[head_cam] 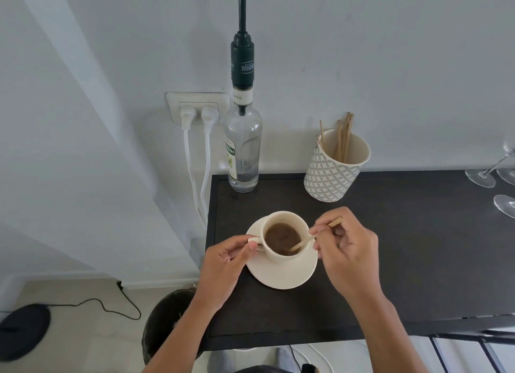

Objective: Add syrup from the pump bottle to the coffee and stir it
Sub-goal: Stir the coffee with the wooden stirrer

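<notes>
A cream cup point(281, 257) of brown coffee point(280, 237) stands on a cream saucer point(287, 275) on the dark table point(418, 247). My left hand point(225, 264) pinches the cup's handle at its left side. My right hand point(348, 250) holds a wooden stir stick point(302, 243) whose lower end dips into the coffee at the cup's right. The clear syrup bottle point(243, 149) with a dark green pump stands upright at the table's back left corner, apart from both hands.
A patterned cup point(331, 174) with several wooden stir sticks stands at the back against the wall. Wine glasses point(490, 172) sit at the far right edge. A wall socket point(198, 108) with two white plugs is left of the bottle. A dark bin point(167, 319) stands on the floor below the table's left edge.
</notes>
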### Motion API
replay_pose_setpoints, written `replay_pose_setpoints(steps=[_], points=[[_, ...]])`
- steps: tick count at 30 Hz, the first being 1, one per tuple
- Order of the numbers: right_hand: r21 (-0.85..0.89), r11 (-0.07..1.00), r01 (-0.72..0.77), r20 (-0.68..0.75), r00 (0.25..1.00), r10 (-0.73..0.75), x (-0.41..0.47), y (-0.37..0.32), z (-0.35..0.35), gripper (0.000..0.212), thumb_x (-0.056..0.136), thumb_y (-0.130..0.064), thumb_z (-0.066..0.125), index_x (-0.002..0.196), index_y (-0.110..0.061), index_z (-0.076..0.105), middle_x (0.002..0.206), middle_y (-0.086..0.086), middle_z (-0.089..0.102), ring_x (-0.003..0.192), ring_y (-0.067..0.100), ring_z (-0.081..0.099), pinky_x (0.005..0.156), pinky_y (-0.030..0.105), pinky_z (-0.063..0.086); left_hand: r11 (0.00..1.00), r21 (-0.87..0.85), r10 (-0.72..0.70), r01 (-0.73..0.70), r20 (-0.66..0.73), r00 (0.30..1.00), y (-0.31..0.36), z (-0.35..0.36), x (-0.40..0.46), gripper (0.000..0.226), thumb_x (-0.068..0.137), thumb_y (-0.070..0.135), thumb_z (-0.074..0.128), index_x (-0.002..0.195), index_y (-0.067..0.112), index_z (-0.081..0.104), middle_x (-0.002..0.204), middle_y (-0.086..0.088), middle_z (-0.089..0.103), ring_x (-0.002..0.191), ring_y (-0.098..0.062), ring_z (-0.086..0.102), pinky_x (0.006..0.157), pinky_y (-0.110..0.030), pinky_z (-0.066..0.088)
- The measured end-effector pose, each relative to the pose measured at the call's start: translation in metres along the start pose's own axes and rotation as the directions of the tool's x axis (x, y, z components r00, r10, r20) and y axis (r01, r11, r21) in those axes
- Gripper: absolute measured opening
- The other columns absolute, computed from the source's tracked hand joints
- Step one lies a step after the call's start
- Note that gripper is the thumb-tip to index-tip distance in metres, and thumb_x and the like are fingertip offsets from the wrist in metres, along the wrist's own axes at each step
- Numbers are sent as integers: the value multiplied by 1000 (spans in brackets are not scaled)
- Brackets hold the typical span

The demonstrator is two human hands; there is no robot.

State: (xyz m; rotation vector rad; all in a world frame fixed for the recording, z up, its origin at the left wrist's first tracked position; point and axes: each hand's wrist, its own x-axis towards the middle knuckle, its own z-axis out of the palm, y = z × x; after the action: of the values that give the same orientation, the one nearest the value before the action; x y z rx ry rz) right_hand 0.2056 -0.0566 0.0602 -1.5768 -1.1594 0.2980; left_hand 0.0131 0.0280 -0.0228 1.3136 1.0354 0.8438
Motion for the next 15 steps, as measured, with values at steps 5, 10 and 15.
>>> replay_pose_setpoints(steps=[5, 10, 15], points=[[47, 999, 5, -68, 998, -2, 10, -3, 3, 23, 94, 5, 61, 88, -16, 67, 72, -1, 71, 61, 20, 73, 57, 42, 62, 1000, 9, -1, 1, -1, 1000, 0, -1, 0, 27, 83, 36, 70, 104, 23, 82, 101, 5, 84, 104, -16, 77, 99, -46, 60], [190, 979, -73, -158, 982, 104, 11, -2, -4, 25, 95, 11, 58, 90, -11, 68, 78, 8, 73, 60, 21, 71, 54, 33, 61, 999, 35, 1, -1, -3, 1000, 0, 0, 0, 26, 84, 35, 69, 104, 25, 81, 101, 8, 84, 105, -13, 76, 100, -45, 60], [469, 830, -303, -243, 859, 451, 17, 20, -18, 25, 99, 8, 50, 92, -11, 64, 81, 17, 72, 54, 16, 66, 49, 26, 56, 1000, 18, 3, -2, -9, 1000, 0, -1, -1, 33, 83, 38, 70, 109, 22, 82, 106, 5, 83, 108, -17, 76, 102, -49, 59]])
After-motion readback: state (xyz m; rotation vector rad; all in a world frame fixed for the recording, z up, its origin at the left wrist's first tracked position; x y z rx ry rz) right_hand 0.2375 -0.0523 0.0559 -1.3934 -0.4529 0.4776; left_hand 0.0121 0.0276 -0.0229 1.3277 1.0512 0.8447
